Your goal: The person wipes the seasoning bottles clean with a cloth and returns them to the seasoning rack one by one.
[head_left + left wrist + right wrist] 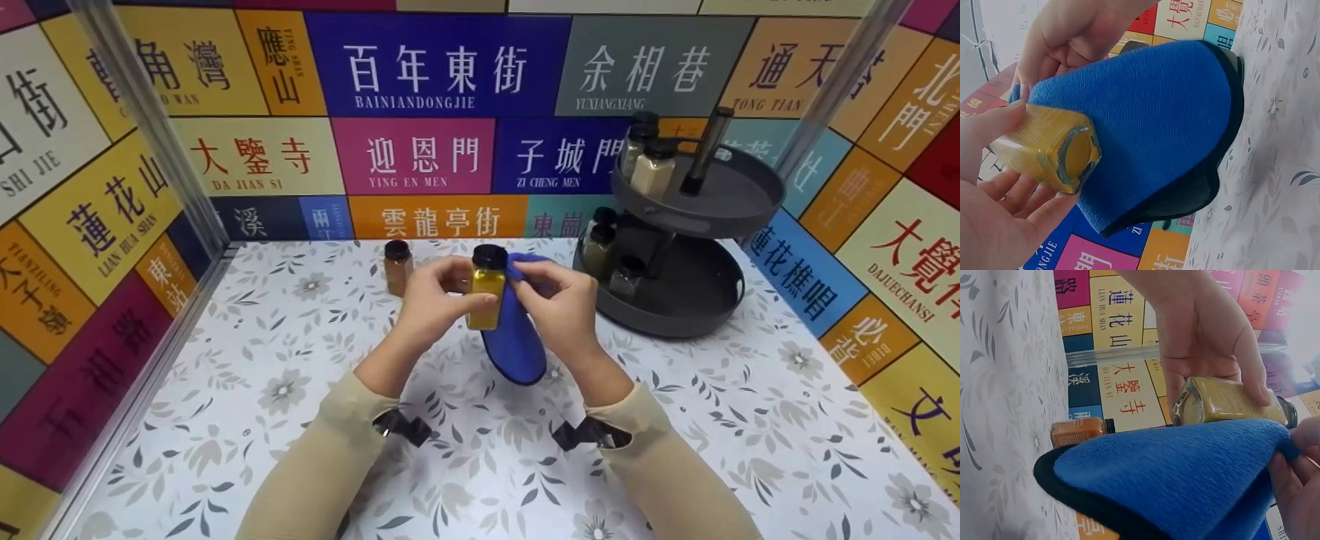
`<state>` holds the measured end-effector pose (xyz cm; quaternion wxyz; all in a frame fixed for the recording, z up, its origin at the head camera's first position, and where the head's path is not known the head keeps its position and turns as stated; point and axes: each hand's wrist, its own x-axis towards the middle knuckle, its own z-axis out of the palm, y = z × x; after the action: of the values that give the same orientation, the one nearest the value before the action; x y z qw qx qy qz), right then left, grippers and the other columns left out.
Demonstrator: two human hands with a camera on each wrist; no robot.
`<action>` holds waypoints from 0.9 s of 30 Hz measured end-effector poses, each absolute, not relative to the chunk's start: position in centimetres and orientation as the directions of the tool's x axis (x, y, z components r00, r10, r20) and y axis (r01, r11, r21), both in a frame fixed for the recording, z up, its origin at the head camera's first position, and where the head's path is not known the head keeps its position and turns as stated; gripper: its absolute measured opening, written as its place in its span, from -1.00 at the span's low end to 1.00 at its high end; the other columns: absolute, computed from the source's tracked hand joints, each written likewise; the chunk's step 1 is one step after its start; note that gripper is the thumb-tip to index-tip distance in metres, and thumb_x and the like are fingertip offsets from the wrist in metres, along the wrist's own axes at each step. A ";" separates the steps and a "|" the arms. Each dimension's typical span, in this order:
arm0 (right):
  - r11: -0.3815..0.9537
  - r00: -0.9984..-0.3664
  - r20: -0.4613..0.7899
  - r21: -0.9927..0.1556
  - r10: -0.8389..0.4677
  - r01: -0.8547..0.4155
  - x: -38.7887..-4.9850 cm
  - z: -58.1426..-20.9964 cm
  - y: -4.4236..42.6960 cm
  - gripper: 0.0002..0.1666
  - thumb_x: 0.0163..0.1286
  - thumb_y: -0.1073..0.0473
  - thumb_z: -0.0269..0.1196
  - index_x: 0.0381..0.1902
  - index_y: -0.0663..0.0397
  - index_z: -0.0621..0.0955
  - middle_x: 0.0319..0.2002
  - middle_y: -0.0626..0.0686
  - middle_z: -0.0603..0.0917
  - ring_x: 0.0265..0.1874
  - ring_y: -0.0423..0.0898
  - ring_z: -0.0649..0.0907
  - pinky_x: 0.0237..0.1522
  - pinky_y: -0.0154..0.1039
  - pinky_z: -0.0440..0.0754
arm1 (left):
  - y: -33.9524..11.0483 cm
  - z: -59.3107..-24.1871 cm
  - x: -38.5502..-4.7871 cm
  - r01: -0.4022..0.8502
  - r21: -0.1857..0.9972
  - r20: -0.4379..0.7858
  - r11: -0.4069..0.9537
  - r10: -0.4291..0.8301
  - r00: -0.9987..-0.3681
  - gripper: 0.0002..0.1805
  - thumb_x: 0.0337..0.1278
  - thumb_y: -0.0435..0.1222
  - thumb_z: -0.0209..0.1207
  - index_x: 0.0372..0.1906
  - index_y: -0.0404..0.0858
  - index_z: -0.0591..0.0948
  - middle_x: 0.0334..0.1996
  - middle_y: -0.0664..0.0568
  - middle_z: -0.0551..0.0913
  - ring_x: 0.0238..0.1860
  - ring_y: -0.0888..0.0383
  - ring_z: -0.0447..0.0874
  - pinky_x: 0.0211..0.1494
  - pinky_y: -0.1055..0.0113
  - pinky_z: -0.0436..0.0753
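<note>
A square glass jar of yellow powder (487,289) with a black lid is held upright above the table by my left hand (442,296), thumb across its front. My right hand (559,296) pinches a blue cloth (514,337) with dark edging right beside the jar. In the left wrist view the cloth (1145,112) hangs down behind the jar (1050,149), whose base faces that camera. The right wrist view has the cloth (1179,467) partly covering the jar (1224,400) near its lid end.
A jar of brownish powder (397,268) stands on the flowered table (300,427) behind my left hand. At the right is a two-tier black rack (675,315), with jars on both tiers. Panels printed with large characters (435,64) wall the table's back and sides.
</note>
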<state>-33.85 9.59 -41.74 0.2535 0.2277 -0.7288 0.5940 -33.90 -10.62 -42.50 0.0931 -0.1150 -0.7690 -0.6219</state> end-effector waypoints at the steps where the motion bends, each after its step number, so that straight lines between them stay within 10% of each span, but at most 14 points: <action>1: 0.190 -0.761 0.647 -0.743 -0.039 -0.641 -33.8 -41.8 9.5 -0.81 0.30 0.43 0.45 -0.13 0.23 0.85 -0.18 0.20 0.87 -0.30 -0.22 0.83 -0.23 -0.34 0.81 | -10.7 -42.4 -33.9 0.295 0.935 0.291 0.198 0.048 -0.956 -0.54 0.04 -0.19 0.60 0.07 -0.16 0.76 -0.11 -0.02 0.79 -0.07 0.07 0.76 0.12 0.19 0.76; 14: 0.272 -0.855 0.497 -0.810 -0.152 -0.519 -34.0 -43.6 8.1 -0.86 0.23 0.37 0.47 -0.25 0.13 0.87 -0.30 0.13 0.86 -0.32 -0.15 0.81 -0.19 -0.38 0.75 | -11.8 -41.3 -33.9 0.417 0.895 0.434 0.160 -0.093 -0.896 -0.52 0.04 -0.27 0.58 0.10 -0.24 0.76 -0.08 -0.08 0.81 -0.08 0.06 0.75 0.19 0.03 0.73; 27: 0.174 -0.872 0.490 -0.857 -0.016 -0.485 -34.2 -41.3 9.9 -0.87 0.27 0.39 0.48 -0.20 0.24 0.85 -0.27 0.20 0.86 -0.37 -0.26 0.79 -0.27 -0.41 0.75 | -10.3 -42.7 -33.9 0.403 0.889 0.396 0.218 0.075 -0.915 -0.50 0.02 -0.19 0.62 0.10 -0.19 0.76 -0.13 -0.02 0.81 -0.08 0.10 0.78 0.15 0.06 0.77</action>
<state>-34.23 9.88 -41.34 0.1891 0.1686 -0.7423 0.6203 -33.86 -10.27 -42.71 0.1354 -0.1552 -0.7685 -0.6058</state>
